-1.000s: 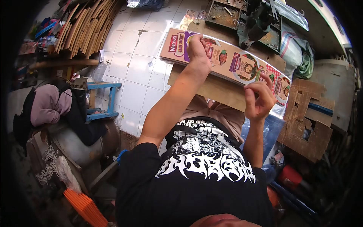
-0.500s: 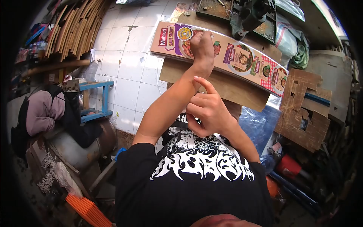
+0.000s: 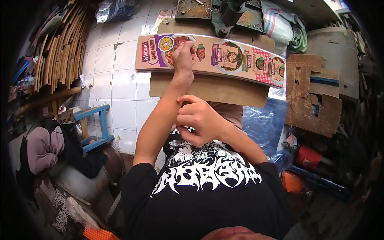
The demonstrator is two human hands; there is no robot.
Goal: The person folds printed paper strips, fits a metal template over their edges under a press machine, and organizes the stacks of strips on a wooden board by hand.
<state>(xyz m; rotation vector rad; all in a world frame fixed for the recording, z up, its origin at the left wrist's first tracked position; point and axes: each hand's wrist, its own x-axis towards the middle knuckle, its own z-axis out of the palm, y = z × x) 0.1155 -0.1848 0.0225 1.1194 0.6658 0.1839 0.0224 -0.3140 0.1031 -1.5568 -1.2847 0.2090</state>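
A long stack of printed "Mahsuri Saus Sachet" panels [image 3: 208,68] lies across a wooden board [image 3: 212,89]. My left hand [image 3: 184,57] rests on the printed face of the top panel, its fingers curled into a fist; whatever may be inside it is hidden. Below, my right hand [image 3: 198,120] is at my left forearm, the index fingertip touching the skin. Its other fingers are bent, the thumb stands apart, and I see nothing held in it.
A dark metal machine base [image 3: 230,20] with dirty trays stands beyond the panels. To the right are a cut-out brown board [image 3: 314,94] and blue plastic sheeting [image 3: 264,124]. A blue frame [image 3: 104,124] and a seated person's sleeve [image 3: 40,150] are at left, below stacked wooden strips [image 3: 66,48].
The view has shifted, so the panels appear further left and more level. My left hand stays on the top panel. My right index finger has moved from near the wrist down the forearm.
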